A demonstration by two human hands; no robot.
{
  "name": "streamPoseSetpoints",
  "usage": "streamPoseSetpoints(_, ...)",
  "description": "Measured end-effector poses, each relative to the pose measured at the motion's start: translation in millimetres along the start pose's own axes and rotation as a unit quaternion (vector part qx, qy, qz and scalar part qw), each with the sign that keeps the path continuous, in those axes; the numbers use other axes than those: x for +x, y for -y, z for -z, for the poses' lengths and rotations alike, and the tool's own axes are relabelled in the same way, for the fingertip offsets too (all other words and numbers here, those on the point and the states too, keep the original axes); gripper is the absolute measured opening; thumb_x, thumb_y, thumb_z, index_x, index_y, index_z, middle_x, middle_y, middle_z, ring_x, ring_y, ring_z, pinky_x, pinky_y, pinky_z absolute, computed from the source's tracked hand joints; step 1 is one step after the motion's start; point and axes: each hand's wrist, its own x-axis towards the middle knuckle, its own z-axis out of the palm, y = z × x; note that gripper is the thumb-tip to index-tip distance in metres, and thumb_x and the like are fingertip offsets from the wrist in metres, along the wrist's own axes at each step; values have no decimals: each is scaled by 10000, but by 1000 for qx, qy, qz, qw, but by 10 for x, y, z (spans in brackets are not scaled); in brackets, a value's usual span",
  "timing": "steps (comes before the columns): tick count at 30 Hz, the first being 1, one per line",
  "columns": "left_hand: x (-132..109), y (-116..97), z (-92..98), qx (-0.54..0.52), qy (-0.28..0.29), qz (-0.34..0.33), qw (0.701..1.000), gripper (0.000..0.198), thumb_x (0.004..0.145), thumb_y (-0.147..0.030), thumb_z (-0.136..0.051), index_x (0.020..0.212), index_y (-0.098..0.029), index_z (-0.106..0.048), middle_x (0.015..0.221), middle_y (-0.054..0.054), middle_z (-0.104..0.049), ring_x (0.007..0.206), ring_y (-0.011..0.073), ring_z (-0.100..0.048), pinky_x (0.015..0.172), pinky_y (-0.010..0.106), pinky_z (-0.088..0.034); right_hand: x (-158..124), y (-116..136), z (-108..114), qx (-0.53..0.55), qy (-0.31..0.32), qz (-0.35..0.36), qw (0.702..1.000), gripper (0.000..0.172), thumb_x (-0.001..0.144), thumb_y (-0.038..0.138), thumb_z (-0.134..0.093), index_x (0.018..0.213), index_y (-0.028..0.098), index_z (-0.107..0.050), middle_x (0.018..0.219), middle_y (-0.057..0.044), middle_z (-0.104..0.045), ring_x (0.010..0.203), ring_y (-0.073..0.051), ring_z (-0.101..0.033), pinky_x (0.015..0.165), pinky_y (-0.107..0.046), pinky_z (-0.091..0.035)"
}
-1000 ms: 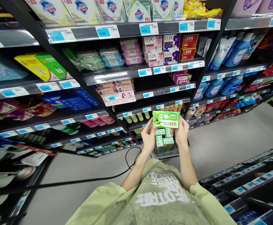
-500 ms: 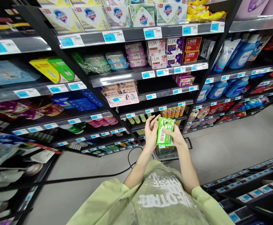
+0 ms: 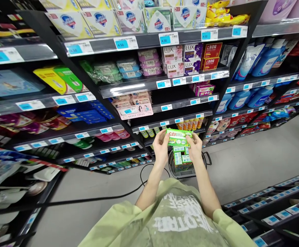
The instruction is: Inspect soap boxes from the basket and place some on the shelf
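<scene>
A green soap pack (image 3: 178, 137) is held level in front of me, between both hands. My left hand (image 3: 160, 148) pinches its left end and my right hand (image 3: 195, 149) grips its right end. Directly below the hands stands a wire basket (image 3: 202, 164) on the floor, filled with several more of the same green packs (image 3: 181, 158). Both my forearms reach out from light green sleeves.
Black store shelves (image 3: 149, 82) with soap boxes, wipes and blue price tags rise ahead and to the left. Blue detergent bottles (image 3: 262, 56) fill the shelves at right. A black cable (image 3: 100, 198) runs across the grey floor. Another low shelf (image 3: 272, 212) lies at lower right.
The green pack was turned in my hands, from flat to upright on end and back to level. The view shifted slightly.
</scene>
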Motion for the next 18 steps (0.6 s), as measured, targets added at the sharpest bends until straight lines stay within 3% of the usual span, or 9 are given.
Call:
streamPoseSetpoints(7, -5, 37, 19, -41, -8, 50, 998, 522, 802, -586, -843, 1171, -222, -783, 1201, 104, -778, 1043, 255, -748, 875, 348, -611, -10, -4, -85, 9, -38, -9, 999, 399, 732, 524, -881, 888, 215, -684, 856, -10, -721, 756, -171, -663, 660, -270, -563)
streamPoseSetpoints(18, 81, 135, 59, -36, -22, 51, 998, 531, 767, -587, -866, 1124, -201, -795, 1181, 102, -793, 1044, 253, -755, 963, 381, -601, 39, 59, -90, 8, -54, 5, 998, 432, 705, 572, -868, 862, 206, -701, 866, -20, -713, 793, -186, -666, 736, -297, -586)
